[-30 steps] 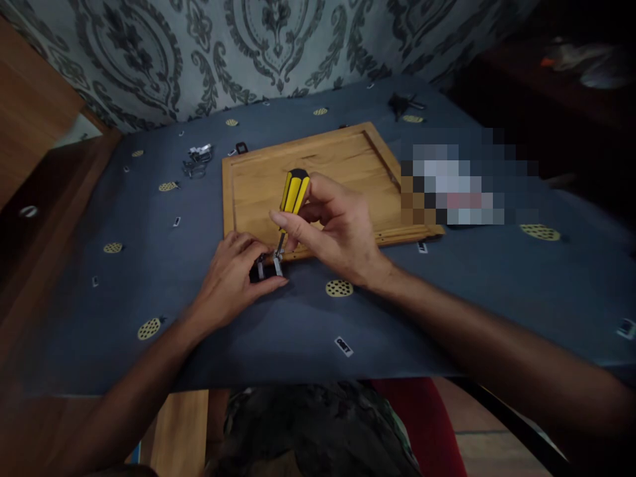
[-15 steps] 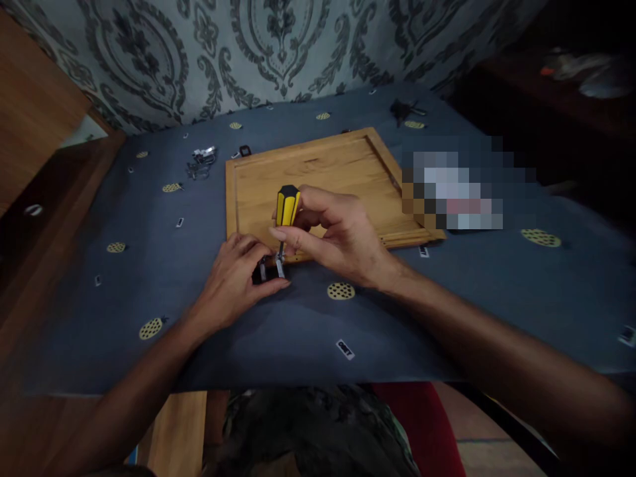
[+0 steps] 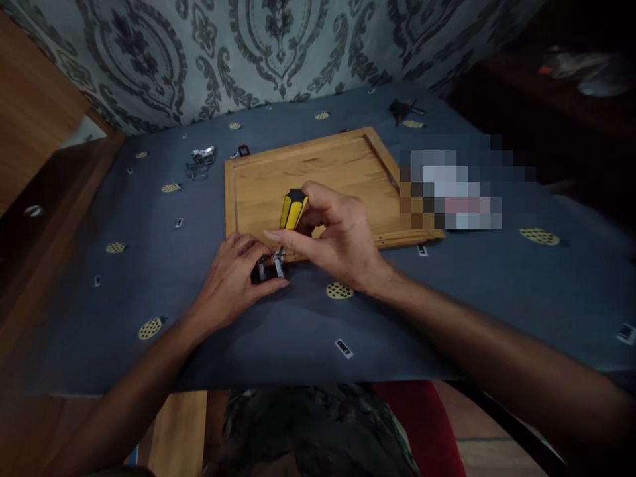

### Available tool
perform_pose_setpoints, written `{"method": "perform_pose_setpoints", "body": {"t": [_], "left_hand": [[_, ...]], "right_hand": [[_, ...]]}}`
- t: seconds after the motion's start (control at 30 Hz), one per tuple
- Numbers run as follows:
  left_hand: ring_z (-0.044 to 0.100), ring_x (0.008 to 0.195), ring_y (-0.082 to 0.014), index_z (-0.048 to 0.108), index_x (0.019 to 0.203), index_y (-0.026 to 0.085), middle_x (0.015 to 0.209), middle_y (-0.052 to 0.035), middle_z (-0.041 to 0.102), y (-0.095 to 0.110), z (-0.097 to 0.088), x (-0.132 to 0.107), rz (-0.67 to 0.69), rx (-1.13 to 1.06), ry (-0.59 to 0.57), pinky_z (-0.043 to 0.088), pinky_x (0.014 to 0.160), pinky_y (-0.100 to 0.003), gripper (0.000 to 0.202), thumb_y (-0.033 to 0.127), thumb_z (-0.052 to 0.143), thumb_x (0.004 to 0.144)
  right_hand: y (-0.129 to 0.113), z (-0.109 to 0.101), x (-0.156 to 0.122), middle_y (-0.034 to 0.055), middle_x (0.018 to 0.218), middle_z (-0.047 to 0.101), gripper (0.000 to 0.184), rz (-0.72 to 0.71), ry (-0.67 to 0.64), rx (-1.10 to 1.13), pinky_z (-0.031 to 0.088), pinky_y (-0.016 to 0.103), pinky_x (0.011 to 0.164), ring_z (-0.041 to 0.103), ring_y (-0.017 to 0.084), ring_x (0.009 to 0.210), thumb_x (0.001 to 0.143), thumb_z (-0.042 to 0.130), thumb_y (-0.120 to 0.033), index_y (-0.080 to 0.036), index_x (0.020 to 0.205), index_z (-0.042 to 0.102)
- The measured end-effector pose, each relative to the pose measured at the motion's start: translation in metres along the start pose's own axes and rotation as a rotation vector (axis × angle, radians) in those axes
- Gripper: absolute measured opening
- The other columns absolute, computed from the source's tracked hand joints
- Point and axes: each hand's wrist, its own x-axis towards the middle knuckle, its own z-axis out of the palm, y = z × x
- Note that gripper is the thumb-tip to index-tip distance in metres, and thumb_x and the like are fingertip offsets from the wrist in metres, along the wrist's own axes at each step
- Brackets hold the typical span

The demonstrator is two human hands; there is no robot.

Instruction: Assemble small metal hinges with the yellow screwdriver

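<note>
My right hand (image 3: 338, 232) is closed around a screwdriver (image 3: 293, 209) with a yellow and black handle. The screwdriver leans a little to the right, its tip down at a small metal bracket (image 3: 279, 265) on the near edge of a wooden panel (image 3: 308, 172). Thumb and fingers of my left hand (image 3: 236, 271) grip a dark piece with metal parts (image 3: 262, 270) at that same edge, close to the panel's near left corner. My fingers partly hide this fitting, so its exact kind is unclear. The panel lies flat, with a raised frame around its face.
A blue patterned cloth (image 3: 134, 265) covers the table. Small metal parts (image 3: 201, 162) lie left of the panel, and a small black piece (image 3: 243, 151) sits behind it. A dark object (image 3: 405, 111) is at the back right. A blurred-out patch (image 3: 457, 189) covers something right of the panel.
The screwdriver's handle has tipped to the right, and my right thumb has shifted slightly left across it. My left hand stays in place at the fitting.
</note>
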Motion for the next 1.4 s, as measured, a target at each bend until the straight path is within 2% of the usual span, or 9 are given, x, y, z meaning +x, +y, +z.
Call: {"method": "perform_pose_setpoints", "body": {"t": [0.13, 0.2, 0.37, 0.8, 1.1, 1.3, 1.4], "left_hand": [[0.059, 0.109, -0.0291, 0.070, 0.108, 0.024, 0.108, -0.0052, 0.068, 0.001, 0.000, 0.000, -0.013, 0.012, -0.005, 0.050, 0.094, -0.045, 0.034, 0.044, 0.082, 0.084], [0.059, 0.107, -0.0281, 0.070, 0.109, 0.023, 0.105, -0.0048, 0.068, 0.001, 0.000, 0.000, -0.004, 0.021, 0.000, 0.049, 0.092, -0.043, 0.035, 0.043, 0.083, 0.083], [0.058, 0.106, -0.0279, 0.070, 0.106, 0.023, 0.105, -0.0049, 0.067, 0.000, 0.000, -0.001, -0.014, 0.014, -0.010, 0.048, 0.094, -0.044, 0.033, 0.046, 0.081, 0.085], [0.057, 0.107, -0.0285, 0.070, 0.107, 0.023, 0.108, -0.0053, 0.067, 0.000, -0.001, 0.000, -0.011, 0.027, -0.017, 0.048, 0.094, -0.044, 0.035, 0.044, 0.083, 0.083], [0.059, 0.111, -0.0292, 0.070, 0.111, 0.023, 0.114, -0.0060, 0.068, 0.000, 0.001, 0.000, 0.009, 0.022, 0.010, 0.049, 0.097, -0.045, 0.037, 0.042, 0.083, 0.083], [0.059, 0.109, -0.0294, 0.070, 0.104, 0.022, 0.111, -0.0065, 0.068, 0.000, 0.000, 0.001, 0.001, 0.029, -0.003, 0.050, 0.095, -0.045, 0.034, 0.046, 0.082, 0.084], [0.059, 0.109, -0.0287, 0.069, 0.104, 0.020, 0.108, -0.0061, 0.068, 0.000, 0.000, 0.001, 0.012, 0.011, -0.008, 0.049, 0.097, -0.045, 0.034, 0.045, 0.082, 0.084]], "right_hand": [[-0.001, -0.001, 0.000, -0.0041, 0.068, 0.047, 0.044, -0.038, 0.128, -0.046, 0.043, 0.027, 0.051, 0.050, 0.012, 0.060, 0.084, 0.079, -0.052, -0.024, 0.073, 0.047], [-0.002, -0.003, 0.001, -0.0031, 0.069, 0.046, 0.041, -0.034, 0.150, -0.065, 0.042, 0.028, 0.052, 0.050, 0.014, 0.064, 0.085, 0.078, -0.051, -0.025, 0.075, 0.048], [0.000, -0.002, 0.001, -0.0041, 0.069, 0.044, 0.039, -0.010, 0.099, -0.035, 0.040, 0.028, 0.051, 0.046, 0.013, 0.061, 0.087, 0.077, -0.047, -0.025, 0.077, 0.047], [0.006, 0.001, -0.002, -0.0058, 0.067, 0.048, 0.039, -0.005, 0.066, -0.003, 0.045, 0.027, 0.052, 0.050, 0.010, 0.057, 0.085, 0.080, -0.045, -0.024, 0.076, 0.048], [-0.001, -0.005, 0.002, -0.0051, 0.074, 0.048, 0.035, -0.064, -0.073, -0.024, 0.048, 0.024, 0.057, 0.052, 0.010, 0.064, 0.089, 0.075, -0.043, -0.022, 0.077, 0.051], [-0.004, -0.010, 0.006, -0.0050, 0.076, 0.055, 0.032, 0.022, -0.160, 0.097, 0.047, 0.022, 0.052, 0.054, 0.008, 0.061, 0.088, 0.076, -0.046, -0.021, 0.085, 0.057], [-0.008, -0.014, 0.009, -0.0046, 0.074, 0.059, 0.029, 0.028, -0.227, 0.151, 0.046, 0.020, 0.052, 0.058, 0.008, 0.061, 0.092, 0.072, -0.045, -0.020, 0.084, 0.060]]}}
